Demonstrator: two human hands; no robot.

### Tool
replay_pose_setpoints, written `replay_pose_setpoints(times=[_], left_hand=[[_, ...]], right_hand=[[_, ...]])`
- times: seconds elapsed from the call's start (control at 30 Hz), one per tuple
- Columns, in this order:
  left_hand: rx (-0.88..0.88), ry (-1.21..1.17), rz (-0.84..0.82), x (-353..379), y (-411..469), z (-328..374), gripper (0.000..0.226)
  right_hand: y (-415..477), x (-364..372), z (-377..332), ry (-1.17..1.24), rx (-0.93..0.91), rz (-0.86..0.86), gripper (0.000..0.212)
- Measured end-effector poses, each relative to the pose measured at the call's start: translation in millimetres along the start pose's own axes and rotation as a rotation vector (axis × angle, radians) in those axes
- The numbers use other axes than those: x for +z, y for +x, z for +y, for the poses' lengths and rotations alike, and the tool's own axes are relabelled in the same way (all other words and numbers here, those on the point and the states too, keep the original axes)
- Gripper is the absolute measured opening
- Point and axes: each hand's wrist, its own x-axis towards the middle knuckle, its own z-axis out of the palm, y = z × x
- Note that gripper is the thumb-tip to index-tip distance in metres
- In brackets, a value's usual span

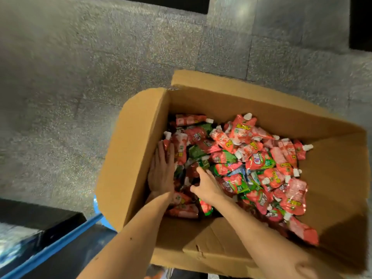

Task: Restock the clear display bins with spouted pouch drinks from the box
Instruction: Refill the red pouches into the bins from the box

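Spouted pouch drinks (241, 158) lie in a loose heap inside an open cardboard box (141, 137), covering its bottom from the left wall to the right wall. Most pouches are red or pink with white caps; a few green ones show near the middle of the heap. The pile reaches the far left corner, and one pink pouch (304, 232) lies close to the near right corner. All four flaps of the box stand open, and the near flap (211, 244) is folded inward over the near edge.

Both bare forearms reach in over that near edge. The left hand (163, 172) lies flat on the pouches beside the left wall, fingers straight and together, grasping nothing. The right hand (207, 188) is just beside it, toward the middle of the box, with its fingers bent down among the pouches and the forefinger touching a green one. Blur and the crowded pile hide whether it holds any pouch, so I cannot tell its grip.

The box stands on a grey speckled floor (80, 77). A blue rail (60, 244) runs slantwise past the box's near left corner.
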Motion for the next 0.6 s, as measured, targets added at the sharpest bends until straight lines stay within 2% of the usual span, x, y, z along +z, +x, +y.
replay_pose_setpoints(times=[0.07,0.2,0.27,0.33,0.4,0.47,0.53,0.6], left_hand=[[0.001,0.001,-0.004,-3,1,-2,0.104],[-0.111,-0.073,-0.009,-7,16,13,0.1],[-0.182,-0.102,-0.061,-9,25,28,0.109],[-0.244,-0.185,-0.098,-5,39,38,0.117],[-0.278,-0.148,-0.06,2,49,38,0.116],[-0.215,-0.048,-0.047,9,46,31,0.095],[-0.089,0.025,-0.012,15,39,24,0.071],[0.002,0.026,-0.023,20,36,21,0.073]], right_hand=[[2,4,-11,-0.025,0.025,0.033,0.074],[12,-2,-21,-0.138,-0.087,0.368,0.061],[19,-6,-24,-0.236,-0.144,0.444,0.063],[26,-10,-25,-0.414,-0.196,0.473,0.059],[32,-15,-23,-0.564,-0.202,0.44,0.045],[38,-17,-20,-0.664,-0.187,0.383,0.038],[42,-18,-18,-0.716,-0.167,0.353,0.04],[43,-21,-17,-0.733,-0.158,0.34,0.047]])
